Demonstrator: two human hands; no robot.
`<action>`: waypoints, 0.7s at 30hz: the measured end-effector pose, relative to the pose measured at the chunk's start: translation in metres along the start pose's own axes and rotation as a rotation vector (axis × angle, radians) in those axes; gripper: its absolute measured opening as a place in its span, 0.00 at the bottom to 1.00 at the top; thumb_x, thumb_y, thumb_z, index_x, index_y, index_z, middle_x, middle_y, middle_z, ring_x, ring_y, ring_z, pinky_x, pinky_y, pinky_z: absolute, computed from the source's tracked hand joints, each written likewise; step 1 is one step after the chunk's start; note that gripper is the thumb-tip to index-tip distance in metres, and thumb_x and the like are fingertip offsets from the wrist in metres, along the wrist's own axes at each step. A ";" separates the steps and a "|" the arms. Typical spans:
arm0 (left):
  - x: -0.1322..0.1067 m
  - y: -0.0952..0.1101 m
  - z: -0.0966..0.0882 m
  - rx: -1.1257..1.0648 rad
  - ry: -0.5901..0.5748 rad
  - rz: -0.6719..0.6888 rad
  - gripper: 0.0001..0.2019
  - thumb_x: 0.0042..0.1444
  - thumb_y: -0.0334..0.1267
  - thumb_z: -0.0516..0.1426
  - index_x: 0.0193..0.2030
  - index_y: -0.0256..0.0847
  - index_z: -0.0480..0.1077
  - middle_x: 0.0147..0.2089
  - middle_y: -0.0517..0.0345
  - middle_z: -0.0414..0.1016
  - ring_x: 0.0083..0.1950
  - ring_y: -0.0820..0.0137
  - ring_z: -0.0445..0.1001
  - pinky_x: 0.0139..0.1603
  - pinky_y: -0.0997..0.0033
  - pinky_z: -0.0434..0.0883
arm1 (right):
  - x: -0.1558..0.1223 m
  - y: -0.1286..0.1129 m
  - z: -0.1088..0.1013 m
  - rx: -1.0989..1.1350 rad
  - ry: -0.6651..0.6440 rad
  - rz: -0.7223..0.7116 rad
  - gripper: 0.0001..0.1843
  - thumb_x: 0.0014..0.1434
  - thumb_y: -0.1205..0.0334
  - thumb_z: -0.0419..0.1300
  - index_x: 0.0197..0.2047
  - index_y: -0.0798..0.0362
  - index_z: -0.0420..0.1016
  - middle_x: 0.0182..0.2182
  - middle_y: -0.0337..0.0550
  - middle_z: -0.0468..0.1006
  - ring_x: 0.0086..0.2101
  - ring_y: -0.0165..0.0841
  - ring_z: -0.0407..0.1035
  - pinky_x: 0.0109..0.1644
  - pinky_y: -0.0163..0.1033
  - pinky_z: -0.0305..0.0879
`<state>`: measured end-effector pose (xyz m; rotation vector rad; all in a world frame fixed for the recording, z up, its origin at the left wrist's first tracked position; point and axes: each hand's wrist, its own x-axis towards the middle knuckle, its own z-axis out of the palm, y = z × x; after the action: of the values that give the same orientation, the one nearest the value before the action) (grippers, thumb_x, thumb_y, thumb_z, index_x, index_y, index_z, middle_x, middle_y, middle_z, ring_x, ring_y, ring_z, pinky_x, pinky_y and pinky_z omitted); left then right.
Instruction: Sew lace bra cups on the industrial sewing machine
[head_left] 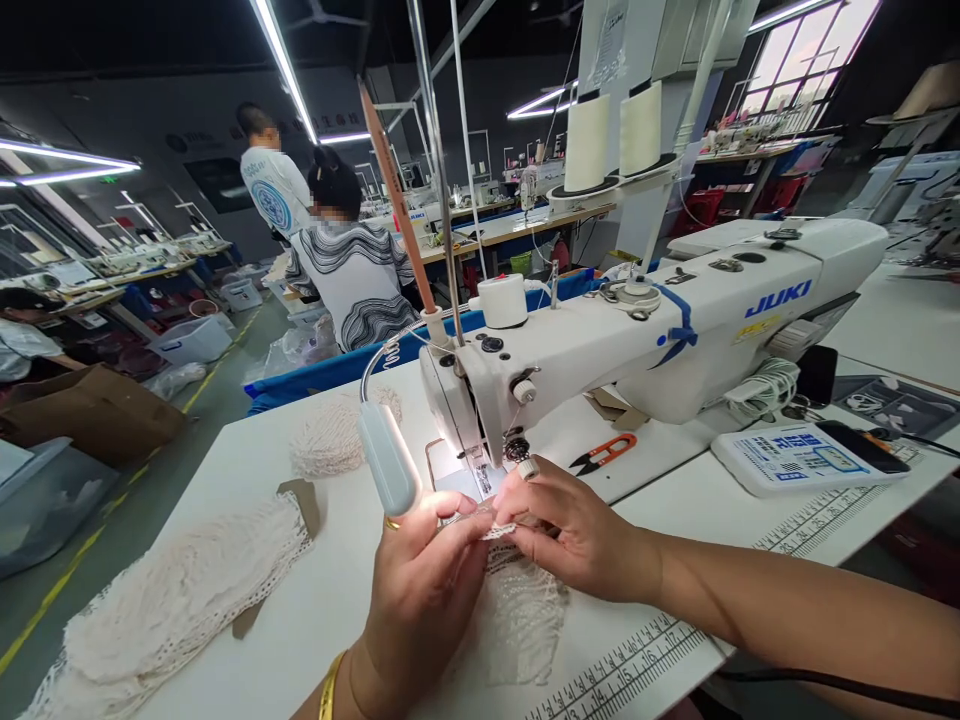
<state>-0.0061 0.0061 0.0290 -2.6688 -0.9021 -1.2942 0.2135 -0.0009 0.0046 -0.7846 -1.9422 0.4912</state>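
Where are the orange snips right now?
In the head view, right of centre: the snips lie below the arm of the sewing machine, just beyond the right hand.

Your left hand (427,580) and right hand (596,530) are meeting before the sewing machine (555,355), the lace piece (525,620) lying beneath them on the tabletop (300,640). A large bundle (187,590) is lying left, a small bundle (330,435) behind it. Snips (606,457) are resting behind your right hand; farther right, a phone (862,445) is lying on a box (772,465).
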 end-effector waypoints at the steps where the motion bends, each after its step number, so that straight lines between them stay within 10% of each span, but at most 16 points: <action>1: 0.000 0.004 -0.002 -0.020 0.003 -0.026 0.13 0.65 0.26 0.59 0.50 0.48 0.77 0.44 0.55 0.79 0.43 0.64 0.80 0.44 0.64 0.75 | 0.000 -0.005 -0.005 0.018 -0.013 -0.004 0.06 0.71 0.67 0.58 0.47 0.48 0.74 0.42 0.42 0.81 0.44 0.39 0.72 0.51 0.45 0.70; 10: -0.007 0.041 -0.010 -0.551 -0.318 -0.087 0.08 0.64 0.30 0.65 0.44 0.49 0.73 0.43 0.61 0.79 0.41 0.70 0.77 0.43 0.68 0.78 | -0.003 -0.079 -0.073 0.130 -0.446 0.403 0.09 0.67 0.70 0.67 0.41 0.46 0.74 0.34 0.34 0.80 0.33 0.31 0.74 0.35 0.33 0.70; 16: -0.015 0.013 0.017 -0.255 -0.408 -0.341 0.10 0.65 0.32 0.59 0.32 0.44 0.66 0.36 0.58 0.76 0.38 0.63 0.73 0.39 0.60 0.72 | 0.027 -0.026 -0.031 -0.128 -0.504 0.550 0.10 0.61 0.74 0.64 0.32 0.52 0.73 0.28 0.34 0.76 0.30 0.31 0.68 0.32 0.34 0.57; 21: -0.015 -0.005 0.025 -0.043 -0.374 -0.285 0.05 0.62 0.30 0.62 0.41 0.42 0.72 0.43 0.52 0.76 0.43 0.58 0.70 0.42 0.56 0.71 | 0.035 0.003 0.000 -0.367 -0.430 0.458 0.08 0.65 0.72 0.61 0.34 0.52 0.75 0.31 0.38 0.79 0.31 0.33 0.67 0.35 0.36 0.55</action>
<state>0.0017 0.0095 0.0010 -2.9575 -1.3510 -0.8644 0.2030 0.0260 0.0244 -1.4759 -2.2856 0.6208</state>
